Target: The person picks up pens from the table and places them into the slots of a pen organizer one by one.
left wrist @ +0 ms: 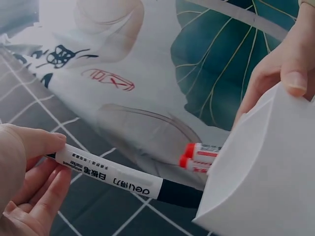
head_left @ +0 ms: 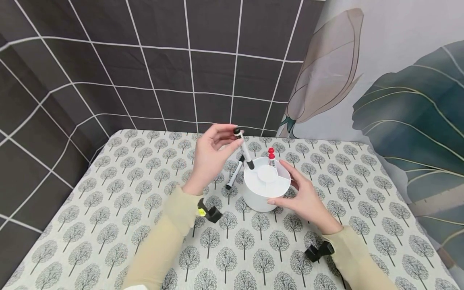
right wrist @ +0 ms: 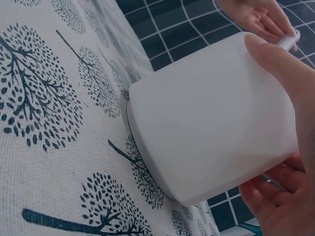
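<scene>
A whiteboard marker (head_left: pixel 245 150) with black ends and a white barrel is pinched near its upper end by my left hand (head_left: pixel 214 155). It slants down, its lower black end at the rim of a round white pen holder (head_left: pixel 259 199). In the left wrist view the marker (left wrist: pixel 110 172) shows printed lettering. My right hand (head_left: pixel 302 195) grips the pen holder's right side, thumb at the front and fingers behind. Two red-capped markers (head_left: pixel 272 156) stand in a back compartment of the holder. The right wrist view shows the holder's plain wall (right wrist: pixel 211 118) and my thumb across its rim.
Another black-and-white marker (head_left: pixel 235 173) lies on the tablecloth left of the pen holder. The tablecloth (head_left: pixel 119 225) carries a tree print. Behind the table hangs a dark grid-patterned cloth (head_left: pixel 156 64), with a leaf-patterned curtain (head_left: pixel 409 121) at the right.
</scene>
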### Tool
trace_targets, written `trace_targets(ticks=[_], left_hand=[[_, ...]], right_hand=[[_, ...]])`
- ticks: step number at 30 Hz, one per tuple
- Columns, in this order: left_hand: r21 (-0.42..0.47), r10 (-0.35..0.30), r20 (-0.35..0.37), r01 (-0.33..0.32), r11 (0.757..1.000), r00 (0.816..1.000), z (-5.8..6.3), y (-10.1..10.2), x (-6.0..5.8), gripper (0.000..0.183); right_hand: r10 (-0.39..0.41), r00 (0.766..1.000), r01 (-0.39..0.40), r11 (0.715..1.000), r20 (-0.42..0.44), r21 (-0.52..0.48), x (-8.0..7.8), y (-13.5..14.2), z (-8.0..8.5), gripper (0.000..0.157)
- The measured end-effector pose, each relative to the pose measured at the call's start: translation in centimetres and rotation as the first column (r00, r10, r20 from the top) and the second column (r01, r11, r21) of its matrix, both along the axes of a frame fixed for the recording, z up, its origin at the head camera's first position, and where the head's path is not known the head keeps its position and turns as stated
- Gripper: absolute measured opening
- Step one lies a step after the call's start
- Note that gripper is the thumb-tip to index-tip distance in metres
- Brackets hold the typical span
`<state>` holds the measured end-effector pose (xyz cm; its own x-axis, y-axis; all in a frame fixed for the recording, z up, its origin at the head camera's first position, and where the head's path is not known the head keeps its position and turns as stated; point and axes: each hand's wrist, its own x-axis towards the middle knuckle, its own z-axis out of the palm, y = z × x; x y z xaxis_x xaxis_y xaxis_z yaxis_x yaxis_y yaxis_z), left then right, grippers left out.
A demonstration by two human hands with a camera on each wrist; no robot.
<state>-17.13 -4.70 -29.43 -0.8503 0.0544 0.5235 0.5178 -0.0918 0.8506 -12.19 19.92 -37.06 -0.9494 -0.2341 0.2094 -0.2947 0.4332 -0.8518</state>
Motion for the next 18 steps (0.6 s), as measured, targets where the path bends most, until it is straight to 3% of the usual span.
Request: trace_targets(ticks=[13,18], left_hand=[[-0.056,-0.109,0.077,0.114,0.992,0.991,-1.7,3.4,-1.6,0.035],[-0.141,-0.157,0.118,0.173,0.975,0.981,-4.0,3.6,-2.8,0.046]], right_hand=[[-0.019,1.000,0.019,1.000,0.022,0.006,0.2,-0.1,0.0,0.106],[-0.019,1.000,0.018,1.000,0.022,0.004,0.2,-0.1,0.2,0.105]])
